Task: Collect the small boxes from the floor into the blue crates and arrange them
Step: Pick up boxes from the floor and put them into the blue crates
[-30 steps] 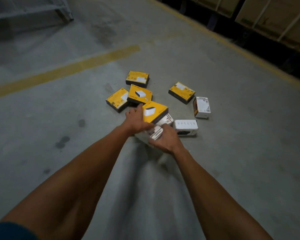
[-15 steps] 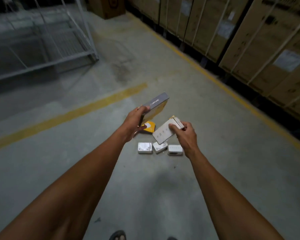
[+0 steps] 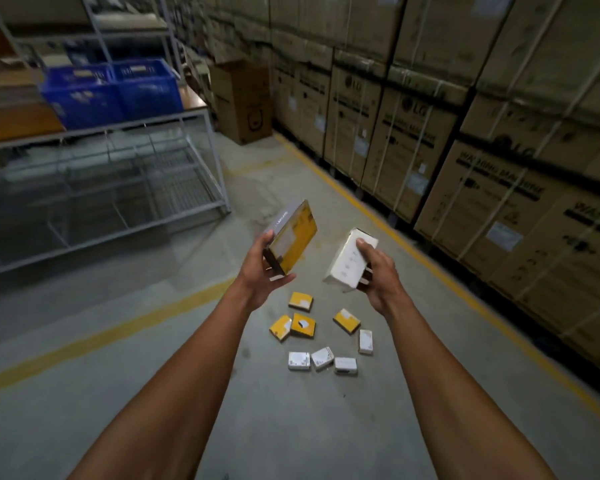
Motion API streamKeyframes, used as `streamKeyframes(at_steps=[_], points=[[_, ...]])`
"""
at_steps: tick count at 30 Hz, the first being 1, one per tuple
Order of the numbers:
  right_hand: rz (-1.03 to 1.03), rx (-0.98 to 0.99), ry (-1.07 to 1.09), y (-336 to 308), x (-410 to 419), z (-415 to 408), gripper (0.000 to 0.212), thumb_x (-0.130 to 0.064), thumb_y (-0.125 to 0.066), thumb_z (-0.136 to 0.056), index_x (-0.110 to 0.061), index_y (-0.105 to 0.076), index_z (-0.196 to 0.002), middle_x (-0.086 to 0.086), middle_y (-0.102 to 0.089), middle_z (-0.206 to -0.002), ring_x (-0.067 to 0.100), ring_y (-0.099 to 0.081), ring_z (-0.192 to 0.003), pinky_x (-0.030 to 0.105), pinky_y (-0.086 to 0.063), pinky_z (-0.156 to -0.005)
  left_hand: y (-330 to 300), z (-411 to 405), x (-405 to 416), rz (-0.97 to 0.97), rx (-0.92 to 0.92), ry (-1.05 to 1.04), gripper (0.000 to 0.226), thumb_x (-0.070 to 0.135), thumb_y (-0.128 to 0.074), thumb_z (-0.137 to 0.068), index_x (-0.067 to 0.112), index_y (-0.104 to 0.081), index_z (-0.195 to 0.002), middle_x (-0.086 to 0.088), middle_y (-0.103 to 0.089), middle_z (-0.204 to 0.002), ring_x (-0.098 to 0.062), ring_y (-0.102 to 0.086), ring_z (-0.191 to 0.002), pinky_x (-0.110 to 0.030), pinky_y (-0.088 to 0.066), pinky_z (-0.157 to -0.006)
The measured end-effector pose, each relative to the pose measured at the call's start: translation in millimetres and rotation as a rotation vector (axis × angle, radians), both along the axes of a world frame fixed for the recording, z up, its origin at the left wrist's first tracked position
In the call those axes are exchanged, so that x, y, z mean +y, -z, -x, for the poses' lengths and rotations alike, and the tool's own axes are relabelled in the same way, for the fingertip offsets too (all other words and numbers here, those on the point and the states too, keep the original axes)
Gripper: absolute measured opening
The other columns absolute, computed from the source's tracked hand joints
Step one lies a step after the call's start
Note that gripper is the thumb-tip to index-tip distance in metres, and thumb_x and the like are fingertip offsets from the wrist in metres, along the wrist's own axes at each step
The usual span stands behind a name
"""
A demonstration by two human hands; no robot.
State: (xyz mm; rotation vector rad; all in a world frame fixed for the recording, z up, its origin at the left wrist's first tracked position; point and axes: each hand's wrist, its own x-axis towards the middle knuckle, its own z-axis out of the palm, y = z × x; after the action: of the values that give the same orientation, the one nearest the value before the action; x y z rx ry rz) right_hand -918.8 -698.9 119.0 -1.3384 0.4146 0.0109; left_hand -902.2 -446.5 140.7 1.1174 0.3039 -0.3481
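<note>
- Holding a yellow box (image 3: 293, 237) in my left grip (image 3: 264, 268), thumb and fingers curled round its edges; my right grip (image 3: 373, 268) is wrapped round a white box (image 3: 349, 265).
- Both boxes are up off the floor (image 3: 153, 341), carried at arm's length.
- The blue crates (image 3: 111, 91) sit on a counter (image 3: 21, 119) far off to my left; I can't tell what they contain.
- Eight boxes lie below: four yellow ones (image 3: 302, 323) and four white ones (image 3: 323, 358), clustered near each other.
- My judgement: early going, with most of the collecting and all the arranging left.
</note>
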Motion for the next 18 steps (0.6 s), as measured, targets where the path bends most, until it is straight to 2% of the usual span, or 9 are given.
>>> streamKeyframes(at_steps=[3,5,8,10,13,15,18], points=[[-0.062,-0.022,-0.065,-38,18,8,0.047,-0.045,-0.072,-0.094,-0.013,-0.069,-0.128,0.009,-0.076,-0.111,0.026,-0.073,-0.092,0.036,-0.057,-0.075,-40,10,20,0.051,-0.046,-0.021,0.066,0.061,-0.070,-0.088,0.014,-0.068,-0.134,-0.021,-0.062,-0.133,-0.038,-0.066,-0.118,-0.052,-0.062,-0.089],[-0.108,-0.040,-0.093,-54,30,9,0.043,-0.048,-0.069,-0.096,-0.017,-0.069,-0.126,0.012,-0.075,-0.120,0.030,-0.073,-0.099,0.042,-0.058,-0.084,-58,16,35,0.062,-0.084,-0.028,0.066,0.062,-0.069,-0.089,0.014,-0.068,-0.134,-0.023,-0.061,-0.137,-0.040,-0.064,-0.123,-0.056,-0.060,-0.095],[-0.192,-0.074,-0.093,-71,48,7,0.049,-0.054,-0.061,-0.098,-0.021,-0.063,-0.135,0.010,-0.073,-0.128,0.034,-0.070,-0.116,0.050,-0.056,-0.099,-73,20,61,0.069,-0.125,-0.028,0.067,0.063,-0.067,-0.090,0.015,-0.066,-0.136,-0.025,-0.060,-0.139,-0.041,-0.064,-0.122,-0.057,-0.058,-0.098],[-0.237,-0.091,-0.095,-81,63,5,0.053,-0.056,-0.054,-0.102,-0.023,-0.056,-0.142,0.009,-0.072,-0.130,0.033,-0.070,-0.117,0.050,-0.057,-0.096,-79,19,82,0.088,-0.149,-0.028,0.069,0.063,-0.068,-0.089,0.016,-0.064,-0.139,-0.024,-0.061,-0.138,-0.042,-0.065,-0.121,-0.058,-0.057,-0.099],[-0.269,-0.106,-0.113,-94,87,-4,0.057,-0.061,-0.045,-0.104,-0.023,-0.056,-0.146,0.009,-0.072,-0.130,0.030,-0.074,-0.107,0.040,-0.059,-0.080,-86,12,114,0.093,-0.176,-0.026,0.068,0.063,-0.070,-0.088,0.017,-0.066,-0.138,-0.023,-0.063,-0.137,-0.043,-0.065,-0.123,-0.059,-0.056,-0.100],[-0.286,-0.122,-0.127,-103,104,-15,0.061,-0.063,-0.043,-0.103,-0.023,-0.057,-0.146,0.011,-0.071,-0.131,0.030,-0.074,-0.105,0.039,-0.058,-0.080,-91,6,136,0.082,-0.197,-0.011,0.067,0.063,-0.072,-0.086,0.019,-0.067,-0.137,-0.022,-0.064,-0.137,-0.041,-0.065,-0.124,-0.058,-0.056,-0.101],[-0.303,-0.159,-0.156,-111,139,-34,0.064,-0.067,-0.045,-0.100,-0.023,-0.059,-0.145,0.015,-0.068,-0.136,0.041,-0.064,-0.123,0.051,-0.051,-0.101,-103,0,166,0.072,-0.259,0.035,0.053,0.049,-0.075,-0.089,0.021,-0.069,-0.133,-0.016,-0.064,-0.135,-0.034,-0.066,-0.118,-0.053,-0.055,-0.104]])
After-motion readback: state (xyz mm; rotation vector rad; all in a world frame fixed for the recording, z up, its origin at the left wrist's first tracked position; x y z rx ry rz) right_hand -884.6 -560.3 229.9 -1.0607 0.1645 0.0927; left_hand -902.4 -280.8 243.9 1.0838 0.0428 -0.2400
